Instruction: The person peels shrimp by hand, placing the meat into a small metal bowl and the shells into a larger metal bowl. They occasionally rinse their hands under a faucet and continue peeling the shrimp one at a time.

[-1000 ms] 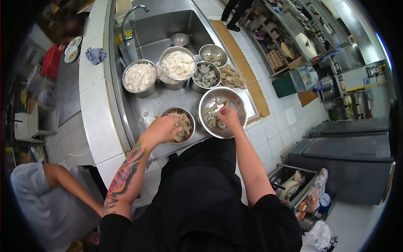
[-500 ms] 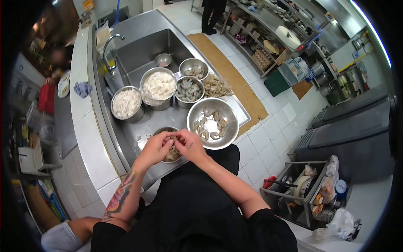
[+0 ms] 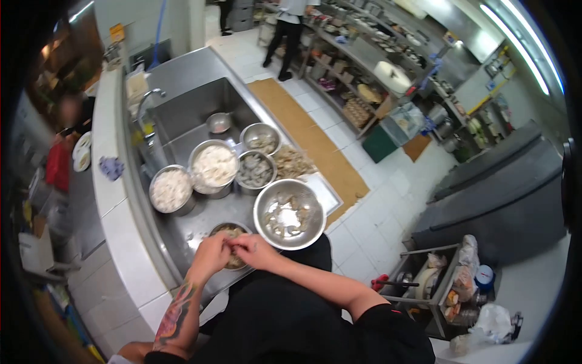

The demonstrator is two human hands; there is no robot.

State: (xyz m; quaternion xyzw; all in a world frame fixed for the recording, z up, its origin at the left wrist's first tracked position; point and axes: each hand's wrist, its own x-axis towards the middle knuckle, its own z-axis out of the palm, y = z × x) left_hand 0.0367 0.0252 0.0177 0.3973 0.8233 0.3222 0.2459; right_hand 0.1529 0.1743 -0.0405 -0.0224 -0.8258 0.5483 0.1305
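My left hand [image 3: 210, 253] and my right hand [image 3: 254, 251] meet with pinched fingers over a small metal bowl [image 3: 213, 229]. Whatever lies between the fingertips is hidden by them. Pale brownish bits, like shrimp shells [image 3: 234, 262], show in that bowl. Just right of my hands, a large metal colander [image 3: 259, 225] holds several shrimp [image 3: 295, 204] around its inside. Beyond it stand a pot of grey shrimp [image 3: 255, 169], a bowl with more shrimp [image 3: 262, 143], and a heap of unpeeled shrimp [image 3: 291, 164] on the steel counter.
Two metal pots of pale food, one [image 3: 171, 190] left of the other [image 3: 214, 164], stand by the sink [image 3: 188, 103]. A small bowl [image 3: 219, 123] sits inside the sink. A faucet [image 3: 145, 103] rises at left. Another person [image 3: 290, 36] stands near the shelves [image 3: 348, 79]. A cart [image 3: 424, 291] is at right.
The view has tilted up, so the counter and bowls appear lower and further left. My hands stay together over the small bowl. More of the person by the shelves is visible.
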